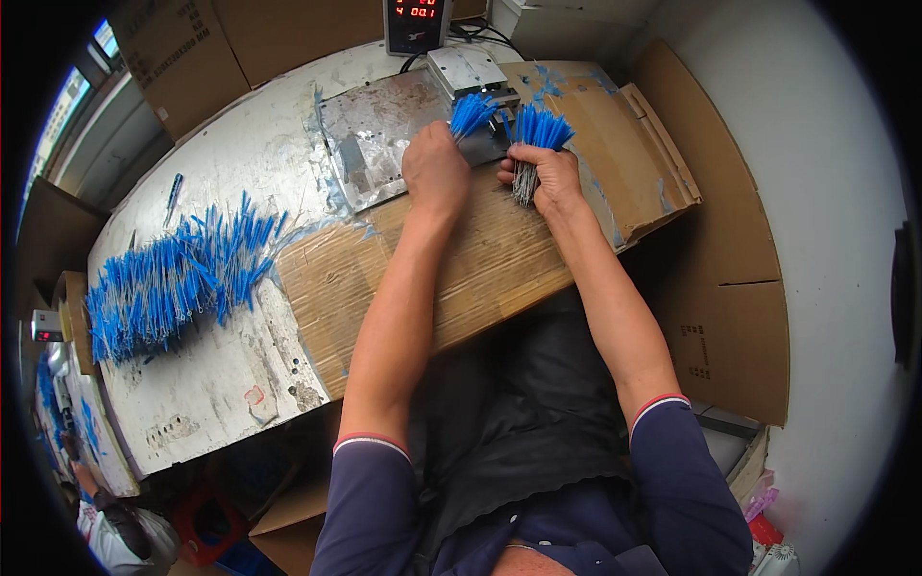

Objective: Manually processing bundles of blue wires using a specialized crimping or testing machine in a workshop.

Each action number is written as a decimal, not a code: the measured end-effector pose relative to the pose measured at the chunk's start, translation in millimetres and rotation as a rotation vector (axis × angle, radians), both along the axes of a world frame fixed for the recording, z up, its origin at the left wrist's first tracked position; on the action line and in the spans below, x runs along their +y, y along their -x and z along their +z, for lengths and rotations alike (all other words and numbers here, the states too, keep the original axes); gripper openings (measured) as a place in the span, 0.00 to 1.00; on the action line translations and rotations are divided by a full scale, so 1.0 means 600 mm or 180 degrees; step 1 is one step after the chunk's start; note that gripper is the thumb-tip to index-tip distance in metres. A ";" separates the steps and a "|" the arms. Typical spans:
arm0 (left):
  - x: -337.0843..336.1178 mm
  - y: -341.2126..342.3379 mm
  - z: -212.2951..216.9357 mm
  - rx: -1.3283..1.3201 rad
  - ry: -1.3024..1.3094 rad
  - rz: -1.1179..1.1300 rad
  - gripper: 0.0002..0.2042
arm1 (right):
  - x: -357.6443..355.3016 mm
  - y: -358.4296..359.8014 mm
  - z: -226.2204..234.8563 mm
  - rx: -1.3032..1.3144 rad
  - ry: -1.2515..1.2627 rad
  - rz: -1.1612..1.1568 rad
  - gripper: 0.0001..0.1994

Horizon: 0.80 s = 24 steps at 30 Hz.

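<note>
Left hand (434, 173) is clenched on a small bundle of blue-tipped wires (472, 113), with the blue ends fanned out above the knuckles. Right hand (545, 179) is closed around a larger bundle (534, 139); blue tips are pointed up and grey ends are seen hanging below the fingers. Both bundles are held just in front of a small metal machine (465, 69), the left one nearly touching its front edge; actual contact cannot be told. The two hands are kept just beside each other, not touching. Below the hands, a sheet of brown cardboard (480, 264) is spread toward the person from the machine. A worn metal plate (370, 144) is laid left of the machine, partly under the left hand. Behind the machine, a box with a red digit display (415, 21) is stood. Far left of the machine, a big loose pile of the same blue-tipped wires (168, 278) is spread on the scuffed white tabletop (211, 384). A blue-handled tool (172, 195) is seen above that pile, near the table's far edge. Right of the machine, folded cardboard panels (663, 134) are leaned toward the grey wall. Both forearms are bare, dark sleeves with red-white cuffs at the elbows.
</note>
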State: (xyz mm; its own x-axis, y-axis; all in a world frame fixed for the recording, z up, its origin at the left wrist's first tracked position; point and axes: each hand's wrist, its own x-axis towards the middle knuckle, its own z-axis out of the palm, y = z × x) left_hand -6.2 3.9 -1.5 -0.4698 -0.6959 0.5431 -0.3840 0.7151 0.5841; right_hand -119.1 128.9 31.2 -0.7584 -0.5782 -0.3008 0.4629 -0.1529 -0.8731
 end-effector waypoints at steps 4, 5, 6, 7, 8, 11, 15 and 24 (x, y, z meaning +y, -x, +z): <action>0.001 0.001 0.006 0.0055 -0.0270 0.0246 0.05 | 0.000 -0.002 0.001 0.0291 -0.0190 0.0027 0.04; 0.001 0.000 0.006 0.0151 -0.0360 0.0295 0.05 | 0.000 -0.004 0.003 0.0331 -0.0221 0.0075 0.03; 0.001 -0.001 0.009 0.0151 -0.0359 0.0281 0.05 | -0.001 -0.004 0.004 0.0331 -0.0220 0.0061 0.03; 0.000 -0.002 0.011 0.0205 -0.0515 0.0321 0.05 | -0.003 -0.004 0.005 0.0368 -0.0296 0.0105 0.03; 0.000 -0.002 0.013 0.0258 -0.0672 0.0359 0.05 | -0.006 -0.004 0.006 0.0405 -0.0371 0.0149 0.03; -0.005 -0.003 0.009 0.0301 -0.0755 0.0450 0.06 | -0.023 -0.006 0.011 0.0490 -0.0603 0.0033 0.03; -0.006 -0.001 0.007 0.0399 -0.0723 0.0490 0.07 | -0.039 -0.001 0.011 0.0512 -0.0790 -0.0069 0.03; -0.004 -0.001 0.010 0.0561 -0.0791 0.0467 0.07 | -0.063 0.004 0.010 0.0674 -0.1125 -0.0236 0.03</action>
